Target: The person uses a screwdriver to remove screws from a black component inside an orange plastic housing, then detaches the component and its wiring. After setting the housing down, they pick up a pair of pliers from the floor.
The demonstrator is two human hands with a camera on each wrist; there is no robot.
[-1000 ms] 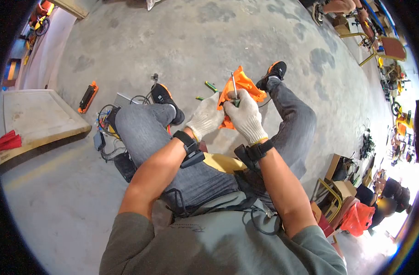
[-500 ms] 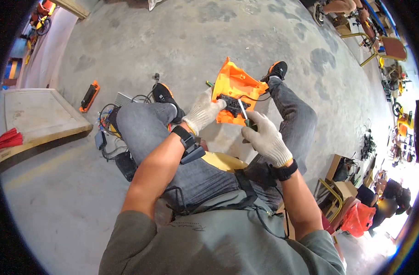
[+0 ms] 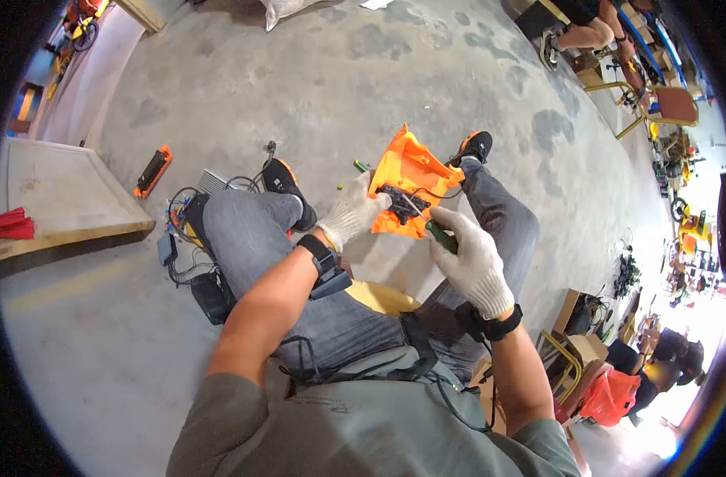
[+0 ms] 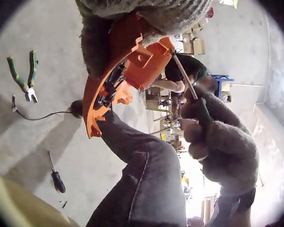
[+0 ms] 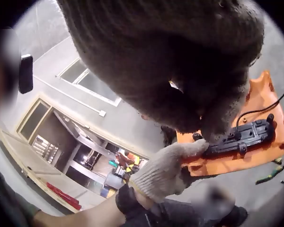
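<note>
An orange plastic shell [image 3: 414,163] is held up between the knees, its hollow side facing the head camera. Inside it sits a black part [image 3: 402,204] with a thin black cable; the right wrist view shows this part [image 5: 248,137] lengthwise. The gloved left hand [image 3: 353,208] grips the shell's left edge, thumb by the black part. In the gloved right hand [image 3: 472,258] is a green-handled screwdriver [image 3: 441,236], its shaft pointing at the black part. The left wrist view shows the screwdriver shaft [image 4: 184,74] near the shell's edge; whether the tip touches cannot be told.
Green-handled pliers [image 4: 26,78] and another screwdriver [image 4: 57,178] lie on the floor. An orange and black piece [image 3: 153,171] lies further left, near a pale panel [image 3: 69,191] with red cloth. Cables and a black box [image 3: 212,296] are beside the left knee.
Over the last second the right hand has drawn back from the shell to the lower right with the screwdriver. The shell has turned, so its inside and the black part now show.
</note>
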